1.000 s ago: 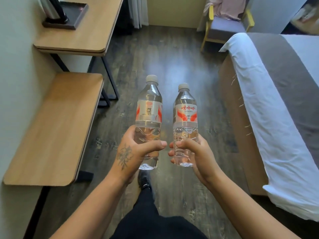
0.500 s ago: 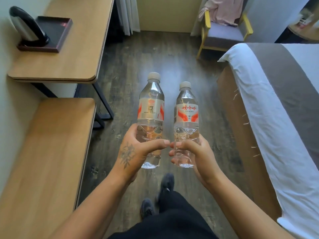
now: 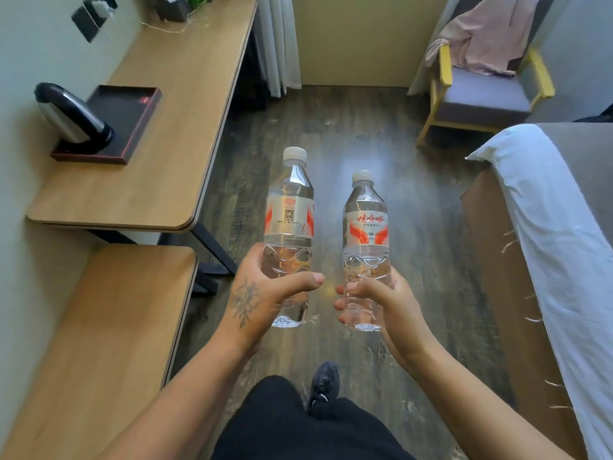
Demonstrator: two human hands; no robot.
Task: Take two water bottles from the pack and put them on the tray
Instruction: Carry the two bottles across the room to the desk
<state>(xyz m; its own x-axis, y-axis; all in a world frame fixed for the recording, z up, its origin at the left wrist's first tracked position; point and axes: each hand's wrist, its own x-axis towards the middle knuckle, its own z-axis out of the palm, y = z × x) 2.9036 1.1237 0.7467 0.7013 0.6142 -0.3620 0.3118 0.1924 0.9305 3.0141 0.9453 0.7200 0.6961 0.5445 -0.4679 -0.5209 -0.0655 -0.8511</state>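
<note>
i've got one water bottle in each hand, both upright out in front of me over the wooden floor [image 3: 331, 134], nothing resting on anything. my left hand [image 3: 262, 293] is wrapped around the lower half of the left bottle [image 3: 289, 227], thumb across the front, fingers curled behind where i can't see them. my right hand [image 3: 388, 300] is clenched around the base of the right bottle [image 3: 366, 240], fingertips showing on its left side. the two bottles stand near each other but apart, caps on, clear water inside, red and white labels facing me.

so the first half looks done: two bottles are out, and the pack itself is nowhere in view. what's left is the putting down. the tray [image 3: 129, 117] is the dark one up on the desk [image 3: 172, 154] to my left, ahead of me and well apart from both bottles. the kettle [image 3: 71, 117] sits at the near end of it, leaning into the shot, so the free space is the far end, toward the wall sockets. i judge that's where both bottles have to go, side by side, clear of the kettle.

lower bench [image 3: 109, 327] is right beside my left arm, bed [image 3: 564, 227] on my right, chair [image 3: 481, 91] with a pink cloth at the far end. my foot [image 3: 323, 386] is planted on the floor below the bottles. neither bottle is on the tray yet
</note>
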